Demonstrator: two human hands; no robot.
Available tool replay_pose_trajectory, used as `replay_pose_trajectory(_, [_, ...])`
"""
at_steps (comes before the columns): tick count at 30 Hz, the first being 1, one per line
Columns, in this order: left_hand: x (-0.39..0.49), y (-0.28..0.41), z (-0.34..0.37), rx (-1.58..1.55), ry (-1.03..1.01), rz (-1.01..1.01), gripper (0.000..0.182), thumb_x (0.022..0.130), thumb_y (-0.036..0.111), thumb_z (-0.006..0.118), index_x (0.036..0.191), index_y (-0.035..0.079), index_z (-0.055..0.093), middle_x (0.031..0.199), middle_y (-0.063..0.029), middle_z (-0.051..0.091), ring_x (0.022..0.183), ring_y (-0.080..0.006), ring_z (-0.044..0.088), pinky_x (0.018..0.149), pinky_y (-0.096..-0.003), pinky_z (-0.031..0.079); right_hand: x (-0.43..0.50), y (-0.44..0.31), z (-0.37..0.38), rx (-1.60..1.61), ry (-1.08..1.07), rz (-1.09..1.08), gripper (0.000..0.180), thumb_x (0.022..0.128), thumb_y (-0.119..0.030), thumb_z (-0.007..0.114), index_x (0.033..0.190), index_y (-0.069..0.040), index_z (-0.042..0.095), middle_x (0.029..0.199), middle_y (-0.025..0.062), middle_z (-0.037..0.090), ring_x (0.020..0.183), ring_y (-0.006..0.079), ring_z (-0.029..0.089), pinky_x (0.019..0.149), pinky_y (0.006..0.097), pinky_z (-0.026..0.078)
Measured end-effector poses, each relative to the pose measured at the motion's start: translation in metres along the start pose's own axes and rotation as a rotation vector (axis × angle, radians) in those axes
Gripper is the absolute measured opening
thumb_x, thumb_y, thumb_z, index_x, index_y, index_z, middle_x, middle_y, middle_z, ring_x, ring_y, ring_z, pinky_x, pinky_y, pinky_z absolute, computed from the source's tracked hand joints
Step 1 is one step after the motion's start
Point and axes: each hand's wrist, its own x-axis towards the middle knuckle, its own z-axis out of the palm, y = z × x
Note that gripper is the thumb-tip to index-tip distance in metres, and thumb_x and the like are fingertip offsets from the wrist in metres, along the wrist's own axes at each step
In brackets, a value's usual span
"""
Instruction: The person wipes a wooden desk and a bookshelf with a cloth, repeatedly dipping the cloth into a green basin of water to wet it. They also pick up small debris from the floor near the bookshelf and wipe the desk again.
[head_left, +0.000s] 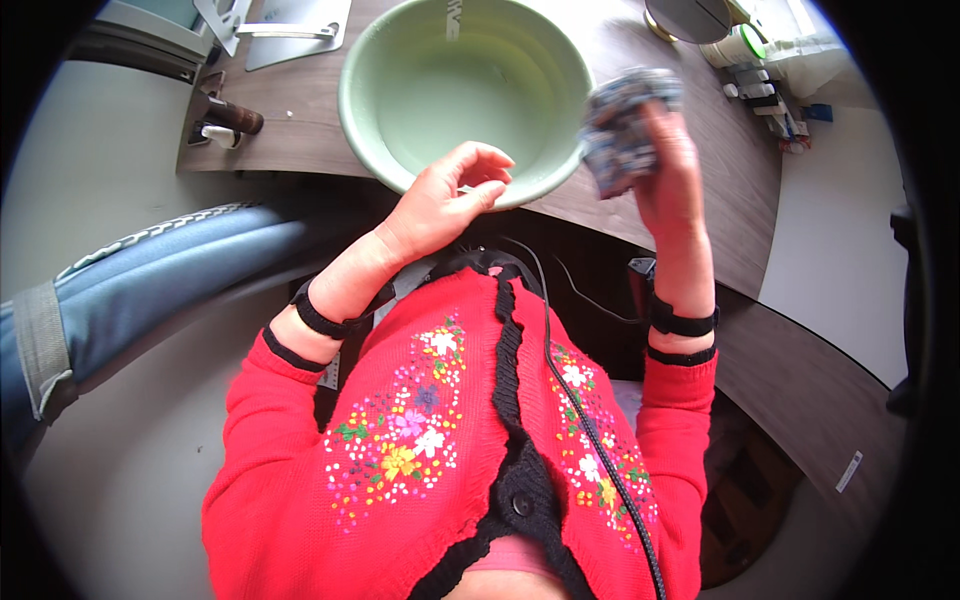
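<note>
A pale green plastic basin (465, 97) stands on the wood-grain desk in front of me; its inner wall and floor are visible. My left hand (450, 191) is over the basin's near rim, fingers curled and a gap between thumb and fingertips. Nothing shows in its grasp, and whether it touches the rim is unclear. To the right of the basin, my right hand (671, 169) grips a crumpled patterned cloth (622, 131) in grey, blue and reddish tones. Both this hand and the cloth are somewhat blurred.
The wood-grain desk (720, 202) carries a round mirror (690, 15), a green-lidded container (739, 46) and several small bottles (757, 90) at the right. A metal stand (296, 34) and a dark brown bottle (236, 116) are at the left. A black cable (581, 409) runs down my front.
</note>
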Motion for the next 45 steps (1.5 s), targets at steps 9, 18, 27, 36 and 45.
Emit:
replay_pose_trajectory(9, [0.016,-0.011,-0.019,-0.569,0.356,-0.223,0.034,0.097,0.017,0.052,0.126,0.005,0.04,0.124,-0.0101,0.044,0.119,-0.023,0.046,0.098,-0.0419,0.045,0.043,0.062,0.024,-1.043,-0.352,0.01,0.07,0.073,-0.005,0.057,0.14,-0.004,0.035,0.127,0.0238,0.05,0.118,0.0332,0.051,0.102,0.0344,0.039])
replay_pose_trajectory(18, [0.04,-0.021,-0.016,-0.724,0.479,-0.296,0.081,0.098,0.048,0.038,0.147,0.0,-0.003,0.155,-0.0206,-0.007,0.144,-0.0338,-0.005,0.114,-0.0521,0.013,0.081,0.09,0.02,-1.634,-0.538,-0.006,0.048,0.07,0.009,0.051,0.116,-0.006,0.055,0.131,0.0215,0.043,0.119,0.0396,0.048,0.099,0.0401,0.042])
replay_pose_trajectory(27, [0.058,-0.033,-0.006,-0.748,0.481,-0.365,0.083,0.096,0.054,0.035,0.148,0.001,-0.003,0.155,-0.0183,-0.012,0.143,-0.032,-0.012,0.114,-0.0522,-0.002,0.096,0.117,0.03,-1.913,-0.934,0.242,0.039,0.075,-0.007,0.052,0.111,-0.014,0.065,0.118,0.0144,0.056,0.106,0.0283,0.058,0.09,0.0353,0.045])
replay_pose_trajectory(36, [0.076,-0.037,-0.004,-0.753,0.46,-0.483,0.08,0.096,0.053,0.034,0.149,0.007,-0.005,0.155,-0.0161,-0.012,0.143,-0.0309,-0.014,0.112,-0.0538,-0.003,0.11,0.138,0.019,-1.866,-0.698,0.156,0.02,0.069,-0.012,0.066,0.086,-0.003,0.071,0.091,0.0182,0.068,0.091,0.0323,0.065,0.076,0.0403,0.051])
replay_pose_trajectory(45, [0.103,-0.057,0.0,-0.721,0.376,-0.595,0.065,0.097,0.057,0.013,0.128,0.012,0.049,0.128,-0.0107,0.054,0.121,-0.0341,0.044,0.102,-0.0695,0.014,0.068,0.098,0.043,-0.554,-0.203,0.363,0.03,0.082,-0.021,0.051,0.104,-0.002,0.057,0.082,0.0076,0.057,0.073,0.0158,0.051,0.063,0.0318,0.043])
